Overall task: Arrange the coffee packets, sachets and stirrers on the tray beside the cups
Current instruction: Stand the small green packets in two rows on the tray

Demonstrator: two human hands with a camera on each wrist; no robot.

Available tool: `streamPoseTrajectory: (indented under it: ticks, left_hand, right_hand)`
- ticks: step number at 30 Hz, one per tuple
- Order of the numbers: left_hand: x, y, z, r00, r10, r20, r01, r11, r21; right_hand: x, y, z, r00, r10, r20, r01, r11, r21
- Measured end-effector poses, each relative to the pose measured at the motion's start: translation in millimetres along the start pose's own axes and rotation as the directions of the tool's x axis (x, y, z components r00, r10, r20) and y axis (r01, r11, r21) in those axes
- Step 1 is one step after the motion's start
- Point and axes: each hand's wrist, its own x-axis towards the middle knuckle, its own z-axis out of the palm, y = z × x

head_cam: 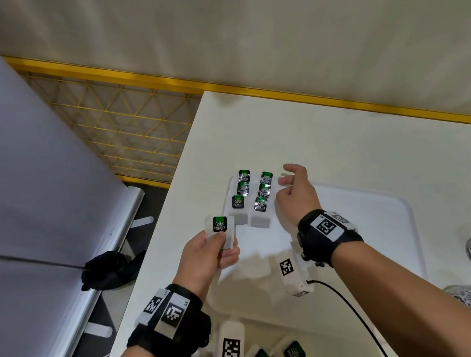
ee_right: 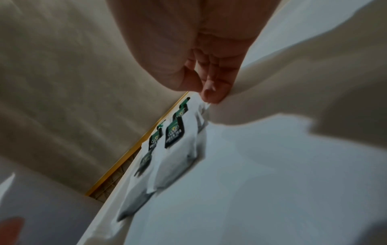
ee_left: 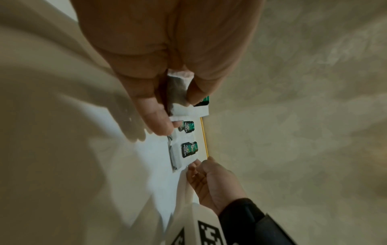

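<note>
Left grip (head_cam: 211,251) is pinching a tea bag (head_cam: 220,228); right grip (head_cam: 293,190) is hanging relaxed, holding nothing. Only the head view is catching spare bags (head_cam: 275,355) at bottom center.

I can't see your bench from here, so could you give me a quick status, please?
Left hand pinching white green-labelled tea sachet. Right hand open beside two sachet rows on white tray. Nothing obstructing.

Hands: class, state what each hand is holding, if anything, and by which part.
The left hand pinches a green tea bag by its lower white pouch, tag end up. The right hand holds nothing.
</note>
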Motion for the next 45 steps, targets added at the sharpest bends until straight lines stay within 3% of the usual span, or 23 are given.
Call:
streamPoseTrajectory:
  ticks: [10,15,17,19,21,23,29,33,38,42,45]
  left_hand:
    - [0.1,-3.2,1.5,0.999,-0.032,0.022,0.032,0.999,-0.02]
    - [-1.0,-3.6,2.8,0.999,-0.018,0.027,0.019,1.0,-0.025]
    - [-0.7,-2.9,2.9,1.0,-0.011,0.024,0.012,1.0,-0.019]
    - [-0.1,-3.9,2.8,1.0,-0.013,0.024,0.013,1.0,-0.009]
    - [-0.4,-5.1,2.6,1.0,-0.019,0.021,0.019,1.0,-0.007]
    - [-0.9,-5.5,2.7,1.0,-0.026,0.014,0.026,1.0,-0.006]
    - [-1.5,-2.7,-8.3,0.999,-0.018,-0.028,0.019,1.0,0.011]
    - [0.3,-2.3,-16.3,0.998,-0.003,-0.066,0.002,1.0,-0.009]
    - [0.5,-1.7,-8.8,0.999,0.026,-0.021,-0.028,0.997,-0.076]
    - [4.9,-1.8,0.9,0.998,0.053,0.042,-0.05,0.997,-0.059]
    - [7.4,-3.9,8.8,0.993,0.075,0.092,-0.079,0.996,0.04]
  right_hand:
    - [-7.9,5.7,2.1,1.0,-0.008,0.001,0.008,1.0,-0.009]
    - [-19.4,1.0,1.8,1.0,0.0,-0.018,0.001,0.998,0.067]
    - [-31.9,-2.7,6.4,0.996,-0.071,0.049,0.066,0.993,0.1]
    - [-44.8,-7.1,15.5,0.966,-0.131,0.224,0.11,0.989,0.1]
    - [-51.4,-10.0,25.2,0.927,-0.135,0.351,0.09,0.986,0.143]
    - [-49.6,-11.3,31.2,0.919,-0.114,0.377,0.058,0.986,0.157]
    - [-32.0,-12.0,31.0,0.961,-0.07,0.268,0.069,0.998,0.012]
    - [-25.1,-11.7,33.7,0.963,-0.115,0.242,0.146,0.983,-0.112]
    - [-25.9,-7.8,32.8,0.972,-0.155,0.176,0.186,0.966,-0.181]
    - [-29.8,6.5,16.1,0.994,-0.111,0.02,0.113,0.986,-0.123]
    - [-34.1,18.2,9.3,0.999,-0.038,-0.026,0.036,0.996,-0.077]
